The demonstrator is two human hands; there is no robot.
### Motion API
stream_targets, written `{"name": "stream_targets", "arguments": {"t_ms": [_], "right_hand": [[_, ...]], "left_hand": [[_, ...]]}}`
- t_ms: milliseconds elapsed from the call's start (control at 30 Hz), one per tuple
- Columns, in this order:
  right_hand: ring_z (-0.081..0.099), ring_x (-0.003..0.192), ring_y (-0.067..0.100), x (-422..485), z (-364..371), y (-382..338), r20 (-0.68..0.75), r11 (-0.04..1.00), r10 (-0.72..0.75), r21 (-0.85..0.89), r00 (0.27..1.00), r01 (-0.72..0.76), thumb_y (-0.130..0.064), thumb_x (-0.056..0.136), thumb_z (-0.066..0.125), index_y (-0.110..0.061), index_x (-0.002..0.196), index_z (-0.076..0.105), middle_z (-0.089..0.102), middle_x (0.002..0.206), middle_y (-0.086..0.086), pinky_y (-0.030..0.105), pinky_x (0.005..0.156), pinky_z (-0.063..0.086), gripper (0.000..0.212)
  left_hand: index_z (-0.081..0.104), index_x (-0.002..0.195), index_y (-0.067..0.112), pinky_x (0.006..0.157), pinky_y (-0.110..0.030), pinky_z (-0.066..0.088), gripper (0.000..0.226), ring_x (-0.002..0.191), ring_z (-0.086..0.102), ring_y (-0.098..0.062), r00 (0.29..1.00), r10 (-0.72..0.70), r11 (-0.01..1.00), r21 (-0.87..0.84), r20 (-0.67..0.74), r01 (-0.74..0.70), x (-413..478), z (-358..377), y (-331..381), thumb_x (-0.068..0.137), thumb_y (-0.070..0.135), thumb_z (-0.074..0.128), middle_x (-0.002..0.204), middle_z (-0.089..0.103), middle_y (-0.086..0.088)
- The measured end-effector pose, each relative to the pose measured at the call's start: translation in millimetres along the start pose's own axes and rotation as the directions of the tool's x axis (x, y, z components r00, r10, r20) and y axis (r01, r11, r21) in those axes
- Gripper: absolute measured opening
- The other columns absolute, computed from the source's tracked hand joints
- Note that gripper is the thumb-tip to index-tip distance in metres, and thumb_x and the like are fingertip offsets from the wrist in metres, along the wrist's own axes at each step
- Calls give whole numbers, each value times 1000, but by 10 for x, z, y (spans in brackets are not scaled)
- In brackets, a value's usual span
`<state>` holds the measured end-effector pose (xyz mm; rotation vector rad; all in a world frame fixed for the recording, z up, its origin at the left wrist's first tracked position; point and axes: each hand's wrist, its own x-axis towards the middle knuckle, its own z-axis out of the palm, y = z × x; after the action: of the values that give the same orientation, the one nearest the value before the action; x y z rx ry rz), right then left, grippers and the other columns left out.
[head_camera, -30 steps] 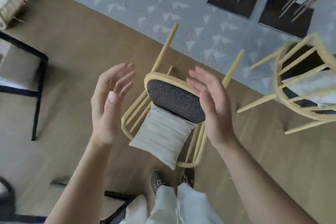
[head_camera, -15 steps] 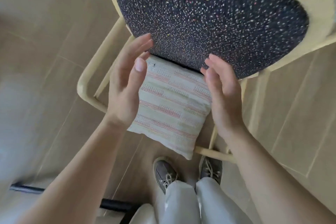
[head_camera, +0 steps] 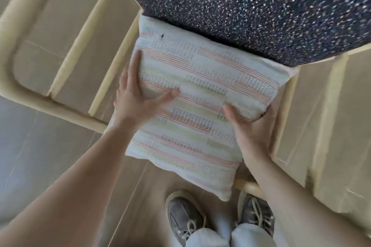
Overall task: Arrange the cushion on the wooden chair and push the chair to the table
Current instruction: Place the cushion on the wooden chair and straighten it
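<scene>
Head cam, looking straight down the back of the chair: the striped cushion sits right on the near side of the dark speckled seat, its far edge touching the seat's rim and its near corner hanging toward the person's shoes. The left hand lies on the cushion's left edge, fingers straight and pointing at the seat, thumb splayed wide across the fabric. The right hand grips the right edge, thumb on top and fingers curled around the side, though it's a bit blurry.
</scene>
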<state>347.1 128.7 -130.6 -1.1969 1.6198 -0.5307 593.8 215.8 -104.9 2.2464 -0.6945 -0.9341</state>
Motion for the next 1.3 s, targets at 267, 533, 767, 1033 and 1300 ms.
{"name": "stream_targets", "arguments": {"t_ms": [267, 533, 767, 1033, 1300], "right_hand": [[77, 106, 15, 206, -27, 84, 217, 915, 291, 222, 932, -338, -54, 61, 97, -29, 135, 60, 77, 120, -5, 46, 91, 64, 86], [79, 98, 15, -134, -522, -664, 257, 867, 379, 237, 889, -438, -55, 63, 94, -40, 127, 65, 79, 113, -8, 44, 83, 66, 72], [80, 94, 23, -443, -1262, -2068, 311, 827, 428, 243, 848, -507, -53, 76, 86, -31, 119, 72, 82, 107, 0, 38, 71, 65, 50], [78, 94, 35, 22, -2062, -3987, 331, 814, 497, 144, 802, -563, -38, 93, 72, -11, 112, 76, 81, 101, 15, 53, 99, 58, 32], [73, 100, 31, 815, -2450, -5516, 347, 835, 502, 43, 792, -548, -46, 91, 71, -7, 120, 74, 77, 109, 15, 39, 88, 57, 49]], "left_hand": [[52, 143, 41, 99, -50, 60, 104, 108, 78, -11, 975, -129, 969, -187, 178, 162, 410, -174, -303, 54, 63, 102, 121, 78, 17], [58, 137, 30, 86, -44, 65, 90, 102, 80, -15, 966, -169, 949, -233, 195, 214, -63, -561, 544, 62, 57, 100, 116, 81, 7], [59, 130, 32, 75, -46, 67, 74, 91, 82, -23, 946, -239, 906, -300, 218, 299, -438, -1310, 2110, 68, 48, 96, 107, 83, 2], [45, 150, 34, 88, -19, 51, 77, 105, 69, -7, 976, -110, 978, -153, 188, 140, -81, -1984, 4146, 84, 51, 81, 130, 63, 6], [37, 160, 27, 115, -46, 46, 73, 125, 61, -32, 953, -123, 987, -64, 278, 146, 955, -2189, 5501, 98, 44, 73, 146, 60, -14]]}}
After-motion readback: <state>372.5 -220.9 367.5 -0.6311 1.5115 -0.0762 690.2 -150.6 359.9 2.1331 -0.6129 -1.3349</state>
